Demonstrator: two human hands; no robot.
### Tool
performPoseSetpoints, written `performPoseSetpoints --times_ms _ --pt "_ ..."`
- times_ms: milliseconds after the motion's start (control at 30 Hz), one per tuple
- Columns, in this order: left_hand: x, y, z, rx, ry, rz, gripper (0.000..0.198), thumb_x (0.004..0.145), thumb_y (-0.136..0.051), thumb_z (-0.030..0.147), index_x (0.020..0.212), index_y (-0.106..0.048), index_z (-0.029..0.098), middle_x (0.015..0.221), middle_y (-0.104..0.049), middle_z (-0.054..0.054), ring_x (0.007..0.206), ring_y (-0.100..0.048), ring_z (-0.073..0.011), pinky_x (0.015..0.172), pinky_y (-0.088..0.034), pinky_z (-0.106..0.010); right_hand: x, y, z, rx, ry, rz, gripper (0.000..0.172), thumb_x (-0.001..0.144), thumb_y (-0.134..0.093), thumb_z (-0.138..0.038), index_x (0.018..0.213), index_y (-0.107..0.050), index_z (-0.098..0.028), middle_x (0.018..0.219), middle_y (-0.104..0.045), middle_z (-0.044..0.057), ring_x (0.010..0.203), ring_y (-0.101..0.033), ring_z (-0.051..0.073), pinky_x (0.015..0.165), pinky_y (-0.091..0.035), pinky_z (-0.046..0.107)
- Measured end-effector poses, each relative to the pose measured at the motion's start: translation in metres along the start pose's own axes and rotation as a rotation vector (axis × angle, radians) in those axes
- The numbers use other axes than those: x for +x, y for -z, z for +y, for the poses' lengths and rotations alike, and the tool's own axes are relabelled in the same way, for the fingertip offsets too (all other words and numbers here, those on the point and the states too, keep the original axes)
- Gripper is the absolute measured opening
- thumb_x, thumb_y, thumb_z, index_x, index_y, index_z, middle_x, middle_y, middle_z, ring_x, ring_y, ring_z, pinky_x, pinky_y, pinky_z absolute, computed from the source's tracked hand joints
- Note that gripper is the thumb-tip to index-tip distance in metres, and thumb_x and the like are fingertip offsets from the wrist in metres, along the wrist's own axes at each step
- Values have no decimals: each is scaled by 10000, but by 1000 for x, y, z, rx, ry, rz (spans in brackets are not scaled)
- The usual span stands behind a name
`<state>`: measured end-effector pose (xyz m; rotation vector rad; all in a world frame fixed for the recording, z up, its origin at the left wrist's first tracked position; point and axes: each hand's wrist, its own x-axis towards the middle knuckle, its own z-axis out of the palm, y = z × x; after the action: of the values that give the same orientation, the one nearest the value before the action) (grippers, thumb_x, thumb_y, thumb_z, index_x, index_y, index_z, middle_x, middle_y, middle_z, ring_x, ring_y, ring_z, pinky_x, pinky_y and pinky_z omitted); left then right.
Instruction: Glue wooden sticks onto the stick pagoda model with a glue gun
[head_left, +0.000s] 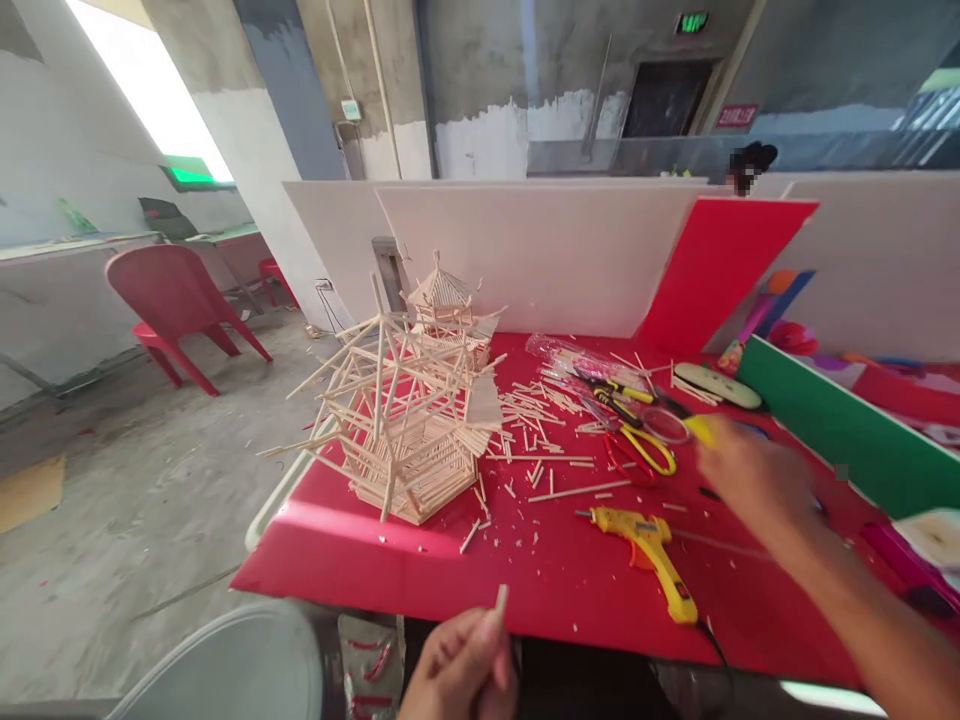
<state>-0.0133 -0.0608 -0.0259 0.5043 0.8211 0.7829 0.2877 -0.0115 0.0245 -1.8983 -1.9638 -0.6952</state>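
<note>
My left hand [457, 665] is low at the front edge of the red table [360, 560], fingers closed on a short wooden stick [500, 600] that points up. My right hand [739, 470] reaches out over the table's right side, blurred by motion, close to a yellow-handled cutter [701, 430] and yellow scissors [645, 450]; I cannot tell whether it holds anything. A yellow glue gun [652, 555] lies on the table below that hand. A large model tower of wooden sticks [409, 425] stands at the table's left, with a smaller pagoda model [450, 315] behind it.
Loose stick pieces [540, 460] litter the middle of the table. White boards [540, 250] and a red board [712, 270] stand at the back, a green board [840, 430] at the right. A red plastic chair [176, 300] is on the floor at left. A grey round seat [225, 670] is near me.
</note>
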Motion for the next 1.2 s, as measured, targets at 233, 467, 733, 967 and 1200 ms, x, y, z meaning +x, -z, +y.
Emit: performPoseSetpoints --times_ms 233,467,733,967,1200 --pt "14 -22 22 -18 -108 110 437 593 -864 461 805 -676 128 517 -506 57 361 -312 -17 335 -177 -155 -22 -10 -38 208 152 -233 207 768 -538 -166 955 -597 -233 728 -696 2 562 -616 147 504 -320 243" --pt "14 -26 21 101 -175 135 398 674 -791 496 676 -581 158 516 -540 38 327 -338 -27 312 -190 -161 -43 -11 -91 379 271 -263 329 724 -471 -51 988 -559 -227 774 -694 -4 674 -650 163 575 -342 269" --pt "19 -27 23 138 -141 137 360 727 -733 491 755 -620 150 556 -568 19 368 -392 -33 335 -172 -138 -35 -13 -93 383 283 -284 264 782 -440 -47 950 -539 -224 743 -661 -12 666 -627 144 556 -296 273" --pt "24 -24 21 160 -191 112 308 750 -731 434 728 -580 167 540 -544 44 341 -349 -30 318 -202 -154 -32 -15 -89 339 269 -317 287 736 -517 -52 963 -529 -227 752 -660 -21 670 -629 156 566 -274 276" --pt "23 -24 24 143 -196 158 334 740 -734 462 765 -600 157 528 -533 42 349 -343 -29 349 -171 -160 -25 -14 -93 356 294 -345 274 783 -492 -42 979 -536 -228 776 -660 -18 694 -634 154 577 -283 273"
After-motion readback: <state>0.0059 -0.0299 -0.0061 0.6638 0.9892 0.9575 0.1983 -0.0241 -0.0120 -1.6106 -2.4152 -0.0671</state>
